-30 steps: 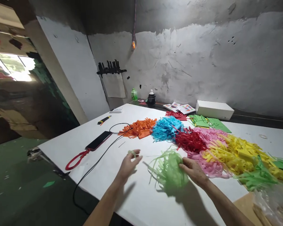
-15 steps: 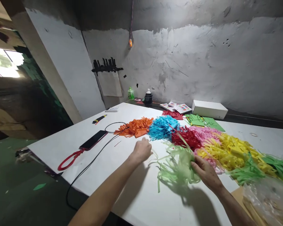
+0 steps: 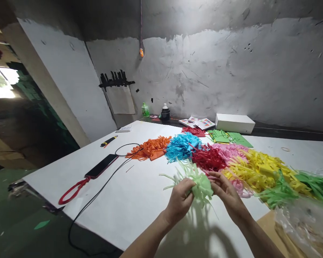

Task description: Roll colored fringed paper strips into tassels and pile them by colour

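Observation:
A pale green tissue-paper tassel (image 3: 204,185), its cut strips fanning up and to the left, is held above the white table between both hands. My left hand (image 3: 179,201) is closed on its left side, thumb and fingers pinched on the paper. On the other side, my right hand (image 3: 228,195) grips the right edge between thumb and fingers, with some fingers extended. Just behind lie fringed paper bundles: dark red (image 3: 209,158), blue (image 3: 182,147), orange (image 3: 153,147), pink (image 3: 230,152) and yellow (image 3: 269,171).
At the left are a phone (image 3: 101,166) with a red strap, a black cable (image 3: 97,195) and a utility knife (image 3: 109,141). Green fringed paper (image 3: 281,193) and a clear plastic bag (image 3: 307,229) sit at the right. A white box (image 3: 234,123) stands by the wall.
My left hand has moved right and down onto the pale green tassel, which was held by my right hand alone with its strips hanging. The strips now point up and left. The view has shifted slightly.

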A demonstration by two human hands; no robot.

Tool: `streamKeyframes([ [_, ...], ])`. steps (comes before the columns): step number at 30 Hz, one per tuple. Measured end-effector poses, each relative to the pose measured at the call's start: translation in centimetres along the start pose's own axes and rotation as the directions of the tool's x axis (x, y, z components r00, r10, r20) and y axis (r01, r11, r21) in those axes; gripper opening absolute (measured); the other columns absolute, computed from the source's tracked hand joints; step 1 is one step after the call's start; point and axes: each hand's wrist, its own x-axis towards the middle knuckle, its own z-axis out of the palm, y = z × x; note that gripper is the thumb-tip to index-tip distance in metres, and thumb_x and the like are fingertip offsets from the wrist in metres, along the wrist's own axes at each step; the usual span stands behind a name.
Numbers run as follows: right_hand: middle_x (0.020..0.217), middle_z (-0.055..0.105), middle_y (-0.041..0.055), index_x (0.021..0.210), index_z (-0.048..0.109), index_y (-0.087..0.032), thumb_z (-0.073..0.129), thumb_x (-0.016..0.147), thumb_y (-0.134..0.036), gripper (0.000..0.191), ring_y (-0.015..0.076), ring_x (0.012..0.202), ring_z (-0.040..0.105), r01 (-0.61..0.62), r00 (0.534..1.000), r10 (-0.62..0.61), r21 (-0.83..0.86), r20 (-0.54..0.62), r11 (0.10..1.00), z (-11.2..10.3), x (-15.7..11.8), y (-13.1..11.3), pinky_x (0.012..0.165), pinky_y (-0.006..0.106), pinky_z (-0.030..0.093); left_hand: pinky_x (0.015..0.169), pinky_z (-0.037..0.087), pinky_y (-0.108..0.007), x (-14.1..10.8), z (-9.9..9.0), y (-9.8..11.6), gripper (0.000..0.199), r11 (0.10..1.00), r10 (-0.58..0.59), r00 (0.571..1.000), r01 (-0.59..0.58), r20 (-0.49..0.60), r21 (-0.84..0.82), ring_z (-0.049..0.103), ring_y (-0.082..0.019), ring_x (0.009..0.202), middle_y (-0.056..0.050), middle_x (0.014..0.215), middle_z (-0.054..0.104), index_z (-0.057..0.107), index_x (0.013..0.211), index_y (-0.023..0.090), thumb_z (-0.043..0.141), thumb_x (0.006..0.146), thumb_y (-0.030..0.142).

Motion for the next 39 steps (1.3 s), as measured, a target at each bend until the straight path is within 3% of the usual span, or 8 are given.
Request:
streamKeyframes([
  [6, 0.153, 0.04, 0.0124, 0.152, 0.03, -0.027, 0.072, 0.085, -0.039, 0.08, 0.0314, 0.134, 0.044, 0.274, 0.961, -0.259, -0.412, 0.095, 0.869, 1.0, -0.7, 0.0, 0.111, 0.048, 0.038, 0.066, 0.042, -0.026, 1.5, -1.1, 1.2, 0.017, 0.933, -0.227, 0.973, 0.229, 0.042, -0.278, 0.051, -0.016, 0.073, -0.002, 0.074, 0.055, 0.056, 0.064, 0.017, 0.059, 0.078, 0.025],
  [12, 0.091, 0.072, 0.0084, 0.099, 0.07, -0.019, 0.057, 0.092, -0.035, 0.022, 0.0251, 0.087, 0.066, 0.173, 0.985, -0.161, -0.341, 0.062, 0.924, -0.1, 1.0, 0.8, 0.078, 0.036, 0.053, 0.05, 0.032, -0.02, 1.2, -1.7, 1.1, 0.025, 0.689, -0.479, 0.861, 0.489, 0.171, -0.535, 0.042, -0.008, 0.051, 0.003, 0.057, 0.051, 0.058, 0.064, 0.014, 0.076, 0.069, 0.031],
  [19, 0.1, 0.072, 0.0105, 0.115, 0.061, -0.019, 0.063, 0.089, -0.058, 0.047, 0.0242, 0.091, 0.067, -0.079, 0.997, 0.081, 0.176, -0.006, 0.981, -0.6, 1.8, 2.2, 0.083, 0.039, 0.054, 0.051, 0.044, -0.019, 1.7, -3.0, 0.9, 0.034, 0.275, -0.53, 0.816, 0.424, 0.232, -0.863, 0.056, -0.011, 0.051, 0.0, 0.059, 0.061, 0.063, 0.071, 0.012, 0.085, 0.068, 0.038],
  [25, 0.133, 0.056, 0.012, 0.13, 0.051, -0.024, 0.065, 0.091, -0.05, 0.049, 0.0272, 0.124, 0.052, 0.204, 0.921, -0.268, -0.238, -0.283, 0.95, -0.5, 1.4, 1.0, 0.105, 0.043, 0.041, 0.057, 0.055, -0.026, 1.8, -0.3, -0.2, 0.021, -0.083, -0.74, 0.608, 0.34, 0.287, -0.937, 0.066, -0.017, 0.056, -0.005, 0.063, 0.066, 0.065, 0.079, 0.012, 0.061, 0.089, 0.029],
  [27, 0.124, 0.06, 0.0107, 0.121, 0.057, -0.023, 0.065, 0.091, -0.047, 0.039, 0.0279, 0.12, 0.053, 0.243, 0.91, -0.354, -0.413, -0.216, 0.877, -0.6, 1.3, 0.6, 0.103, 0.043, 0.04, 0.059, 0.057, -0.027, 1.4, 0.9, -0.2, 0.021, -0.085, -0.755, 0.596, 0.324, 0.273, -0.942, 0.067, -0.018, 0.057, -0.006, 0.063, 0.067, 0.065, 0.08, 0.011, 0.057, 0.092, 0.027],
  [30, 0.102, 0.067, 0.0079, 0.098, 0.064, -0.021, 0.063, 0.09, -0.046, 0.026, 0.0263, 0.1, 0.06, 0.185, 0.966, -0.248, -0.483, -0.069, 0.856, -0.7, 1.4, 0.5, 0.089, 0.039, 0.046, 0.061, 0.057, -0.026, 0.7, 2.0, 0.1, 0.014, -0.025, -0.697, 0.673, 0.32, 0.246, -0.947, 0.068, -0.017, 0.058, -0.006, 0.066, 0.069, 0.067, 0.084, 0.011, 0.064, 0.087, 0.024],
  [33, 0.078, 0.064, 0.0037, 0.079, 0.062, -0.019, 0.06, 0.09, -0.048, 0.031, 0.0215, 0.078, 0.06, 0.089, 0.996, -0.085, -0.322, 0.028, 0.943, -1.0, 1.9, 0.5, 0.072, 0.032, 0.047, 0.06, 0.057, -0.025, 0.2, 1.9, -0.1, 0.016, 0.023, -0.616, 0.745, 0.343, 0.257, -0.939, 0.069, -0.017, 0.059, -0.007, 0.069, 0.071, 0.068, 0.085, 0.01, 0.073, 0.081, 0.024],
  [39, 0.083, 0.065, 0.0041, 0.085, 0.063, -0.018, 0.061, 0.09, -0.052, 0.034, 0.0199, 0.08, 0.06, 0.021, 0.998, -0.009, -0.185, 0.068, 0.983, -1.3, 1.9, -0.6, 0.072, 0.029, 0.047, 0.061, 0.057, -0.027, 0.1, 0.9, -0.8, 0.023, 0.08, -0.637, 0.736, 0.359, 0.23, -0.93, 0.068, -0.018, 0.059, -0.008, 0.07, 0.071, 0.068, 0.081, 0.01, 0.077, 0.079, 0.031],
])
